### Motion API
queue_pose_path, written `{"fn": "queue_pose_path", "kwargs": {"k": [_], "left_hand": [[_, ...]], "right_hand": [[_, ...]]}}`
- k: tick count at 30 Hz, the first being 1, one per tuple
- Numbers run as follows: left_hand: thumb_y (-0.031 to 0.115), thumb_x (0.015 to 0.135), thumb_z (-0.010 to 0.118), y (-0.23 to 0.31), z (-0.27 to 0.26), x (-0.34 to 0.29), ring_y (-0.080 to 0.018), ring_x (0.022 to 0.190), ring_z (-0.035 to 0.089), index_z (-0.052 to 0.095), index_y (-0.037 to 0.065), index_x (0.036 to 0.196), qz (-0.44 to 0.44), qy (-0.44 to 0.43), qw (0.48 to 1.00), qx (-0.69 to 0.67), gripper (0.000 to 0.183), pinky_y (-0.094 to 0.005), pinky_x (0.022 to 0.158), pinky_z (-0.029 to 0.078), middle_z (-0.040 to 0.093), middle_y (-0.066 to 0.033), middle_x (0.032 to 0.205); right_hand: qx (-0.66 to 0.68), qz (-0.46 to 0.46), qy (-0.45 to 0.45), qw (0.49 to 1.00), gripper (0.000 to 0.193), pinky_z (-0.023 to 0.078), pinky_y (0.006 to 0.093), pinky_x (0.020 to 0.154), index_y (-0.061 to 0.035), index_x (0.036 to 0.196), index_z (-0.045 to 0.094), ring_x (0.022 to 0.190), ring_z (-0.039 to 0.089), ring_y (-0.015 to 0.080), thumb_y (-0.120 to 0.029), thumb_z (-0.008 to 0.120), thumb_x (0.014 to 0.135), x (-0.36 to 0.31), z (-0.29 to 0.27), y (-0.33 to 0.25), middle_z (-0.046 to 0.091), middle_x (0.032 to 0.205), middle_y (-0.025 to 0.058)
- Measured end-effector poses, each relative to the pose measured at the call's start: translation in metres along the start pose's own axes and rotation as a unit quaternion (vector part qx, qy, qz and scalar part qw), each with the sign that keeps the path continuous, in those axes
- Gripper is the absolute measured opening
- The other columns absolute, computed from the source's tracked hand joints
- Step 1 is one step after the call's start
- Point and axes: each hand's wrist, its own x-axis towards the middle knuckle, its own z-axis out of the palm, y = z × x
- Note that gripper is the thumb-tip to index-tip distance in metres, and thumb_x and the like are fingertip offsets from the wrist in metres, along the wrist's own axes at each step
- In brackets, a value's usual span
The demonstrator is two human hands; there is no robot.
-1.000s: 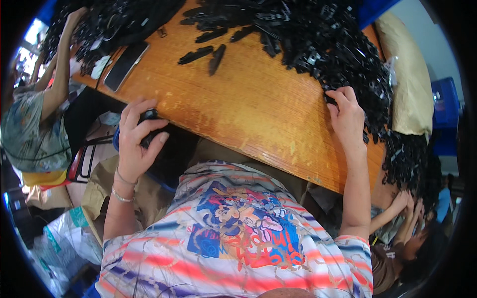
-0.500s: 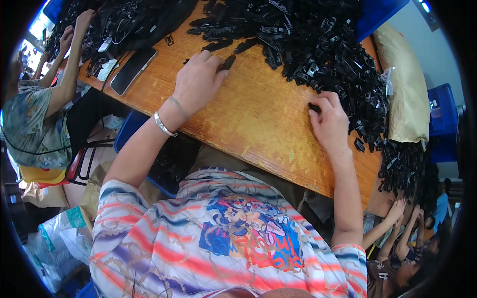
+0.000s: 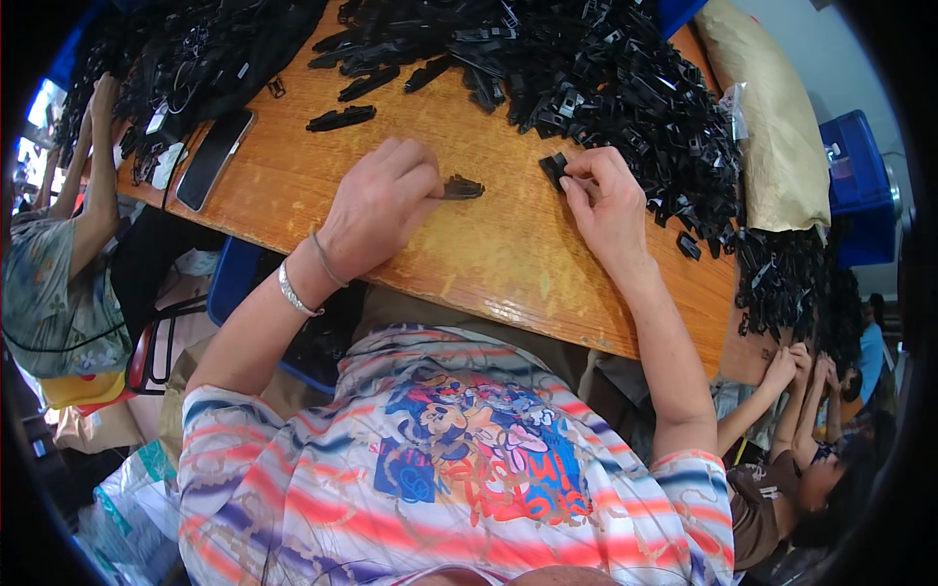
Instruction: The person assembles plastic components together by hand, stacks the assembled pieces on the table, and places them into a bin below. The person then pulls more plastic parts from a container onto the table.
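Observation:
A long, narrow black plastic piece is held in the closed fingers of my left hand over the near-middle of the wooden table. Its tip points right, toward my other hand. Between the thumb and fingers of my right hand is a small black plastic part, partly covered by the fingertips. The two parts are apart. Just beyond my right hand spreads a big heap of black plastic parts. A loose long black piece lies beyond my left hand.
A phone lies at the left beside a cable and more black parts. Right of the heap stands a tan paper sack, with a blue bin behind it. Other people's arms reach in at the lower right and far left.
My left hand has drawn nearer to me and to the right, bringing its long black piece along. My right hand has shifted slightly left with its small part. The whole view has also shifted.

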Motion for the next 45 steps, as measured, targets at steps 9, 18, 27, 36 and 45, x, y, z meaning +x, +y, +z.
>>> {"fn": "queue_pose_path", "kwargs": {"k": [9, 18, 27, 36, 45], "left_hand": [[0.004, 0.084, 0.084, 0.007, -0.002, -0.012, -0.036, 0.101, 0.064, 0.072, 0.004, 0.104, -0.067, 0.032, 0.997, 0.003, 0.023, -0.0436, 0.089, 0.053, 0.068, -0.0119, 0.109], [0.01, 0.087, 0.084, -0.004, 0.001, -0.016, -0.0349, 0.102, 0.064, 0.075, 0.006, 0.107, -0.1, 0.016, 0.995, -0.002, 0.023, -0.044, 0.088, 0.053, 0.066, -0.0109, 0.105], [0.007, 0.085, 0.086, -0.006, 0.003, -0.017, -0.0363, 0.099, 0.064, 0.074, 0.005, 0.105, -0.089, 0.036, 0.995, -0.02, 0.024, -0.0446, 0.086, 0.053, 0.065, -0.0121, 0.102], [0.006, 0.084, 0.085, -0.007, 0.003, -0.017, -0.0363, 0.099, 0.064, 0.073, 0.005, 0.104, -0.095, 0.036, 0.995, -0.016, 0.023, -0.0447, 0.085, 0.053, 0.065, -0.0123, 0.102], [0.004, 0.083, 0.085, -0.005, 0.006, -0.011, -0.0374, 0.099, 0.065, 0.072, 0.004, 0.102, -0.113, 0.027, 0.993, -0.025, 0.023, -0.0447, 0.085, 0.054, 0.063, -0.0128, 0.1]], "right_hand": [[-0.084, 0.118, -0.074, 0.987, 0.03, 0.062, 0.0398, 0.081, -0.0029, 0.119, 0.078, 0.087, 0.078, 0.0263, -0.015, 0.086, 0.092, 0.018, 0.0, -0.005, 0.076, 0.104, 0.0115], [-0.008, 0.043, -0.031, 0.999, 0.025, 0.062, 0.0361, 0.077, -0.0039, 0.117, 0.077, 0.088, 0.077, 0.0265, -0.009, 0.083, 0.093, 0.021, 0.0, -0.017, 0.074, 0.104, 0.0117], [-0.056, -0.095, -0.121, 0.987, 0.028, 0.062, 0.0454, 0.077, -0.0087, 0.117, 0.076, 0.093, 0.075, 0.0356, -0.007, 0.082, 0.09, 0.015, 0.034, -0.059, 0.07, 0.111, 0.0099], [0.025, -0.099, -0.151, 0.983, 0.029, 0.061, 0.0459, 0.078, -0.0077, 0.115, 0.077, 0.094, 0.074, 0.0365, -0.003, 0.083, 0.088, 0.022, 0.037, -0.061, 0.071, 0.107, 0.0111], [0.007, -0.122, -0.149, 0.981, 0.023, 0.059, 0.0466, 0.074, -0.0082, 0.111, 0.077, 0.09, 0.073, 0.0362, -0.012, 0.083, 0.089, 0.023, 0.062, -0.071, 0.069, 0.104, 0.0116]]}}
